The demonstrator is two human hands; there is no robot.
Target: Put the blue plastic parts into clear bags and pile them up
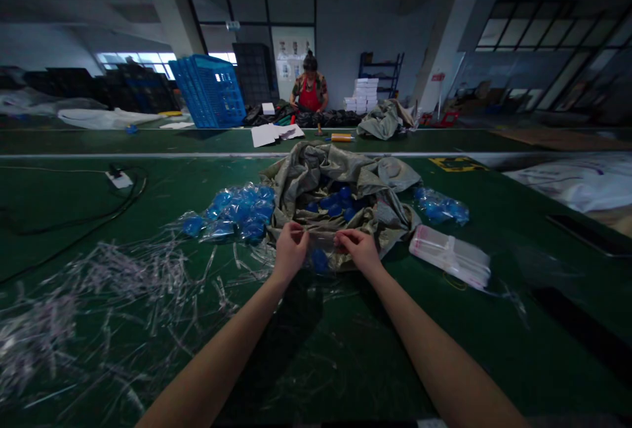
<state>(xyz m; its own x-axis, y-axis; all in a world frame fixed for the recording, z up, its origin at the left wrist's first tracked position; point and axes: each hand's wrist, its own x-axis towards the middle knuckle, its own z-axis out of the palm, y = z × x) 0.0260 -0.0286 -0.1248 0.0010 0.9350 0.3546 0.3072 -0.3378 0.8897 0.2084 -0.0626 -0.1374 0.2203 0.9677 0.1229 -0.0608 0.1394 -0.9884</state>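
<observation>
Both my hands pinch the top edge of a small clear plastic bag held between them over the green table. My left hand grips its left corner, my right hand its right corner. A blue round piece shows inside the bag. Just behind lies a crumpled grey-green sack with several loose blue pieces in its hollow. A pile of bagged blue pieces lies to the left, and a smaller one to the right.
A stack of empty clear bags lies right of my hands. Thin clear plastic strips litter the left side. A power strip with black cables sits far left. A person in a red apron works at the far table beside a blue crate.
</observation>
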